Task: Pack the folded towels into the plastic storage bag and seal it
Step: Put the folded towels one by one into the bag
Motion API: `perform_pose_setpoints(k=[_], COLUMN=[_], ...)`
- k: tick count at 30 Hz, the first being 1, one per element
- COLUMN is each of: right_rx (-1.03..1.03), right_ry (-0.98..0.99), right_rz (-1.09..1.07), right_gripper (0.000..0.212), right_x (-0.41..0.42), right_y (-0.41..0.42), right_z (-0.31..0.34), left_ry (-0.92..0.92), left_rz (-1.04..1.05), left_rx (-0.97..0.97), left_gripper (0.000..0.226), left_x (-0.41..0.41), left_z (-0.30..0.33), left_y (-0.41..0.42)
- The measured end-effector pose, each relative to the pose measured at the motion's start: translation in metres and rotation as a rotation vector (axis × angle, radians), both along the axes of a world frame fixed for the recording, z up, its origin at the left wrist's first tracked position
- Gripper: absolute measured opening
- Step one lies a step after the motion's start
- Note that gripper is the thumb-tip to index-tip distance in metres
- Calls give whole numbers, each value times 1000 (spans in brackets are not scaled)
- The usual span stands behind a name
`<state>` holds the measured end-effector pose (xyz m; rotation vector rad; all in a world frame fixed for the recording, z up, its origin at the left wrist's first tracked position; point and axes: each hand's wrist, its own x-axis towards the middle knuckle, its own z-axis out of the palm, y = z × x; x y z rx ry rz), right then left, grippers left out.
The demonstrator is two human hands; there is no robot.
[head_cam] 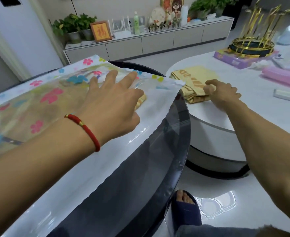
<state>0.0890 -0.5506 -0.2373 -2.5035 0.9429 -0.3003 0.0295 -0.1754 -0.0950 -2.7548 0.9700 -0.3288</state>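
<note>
The storage bag [38,103] is showing glossy clear plastic printed with flowers, with a white, slick-looking band running along the dark glass table's [158,159] edge. That tabletop is gleaming smooth. The folded yellow towel [190,82] is looking like soft, matt terry cloth at the white table's [226,120] near edge. The gold rack [253,40] is shining, possibly metal. The bracelet [84,129] is appearing as red cord.
</note>
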Motion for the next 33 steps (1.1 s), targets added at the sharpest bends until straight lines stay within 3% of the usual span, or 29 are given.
perform_pose_setpoints(k=[5, 12, 14, 17, 20, 23, 25, 29, 31, 33], right_rx=[-129, -86, 32, 299, 436, 679, 724, 598, 718, 908], right_ry=[-139, -372, -404, -472, -334, -349, -394, -453, -488, -498], right_rz=[43, -11, -83, -207, -138, -108, -143, -196, -157, -81], right_gripper=[32, 20, 19, 35, 46, 35, 23, 26, 25, 42], right_x=[-8, -59, -77, -118, -154, -163, -158, -138, -129, -122], right_y=[1, -3, -7, -5, -4, -4, -5, -6, -2, 6], right_z=[-2, 24, 36, 42, 29, 24, 27, 23, 24, 31], left_ry=[-4, -3, -17, -11, -12, -33, -46, -42, -64, -75], left_rz=[0, 21, 15, 7, 12, 27, 43, 98, 95, 86], left_rx=[4, 14, 15, 17, 47, 71, 80, 62, 70, 78], left_gripper=[53, 59, 59, 63, 68, 70, 68, 72, 69, 65], left_x=[0, -13, -20, -30, -40, -49, -53, -57, -55, -51], left_z=[-1, 0, -2, -2, 0, -2, -2, 3, 6, 10], left_y=[0, 9, 13, 21, 33, 48, 60, 86, 92, 94])
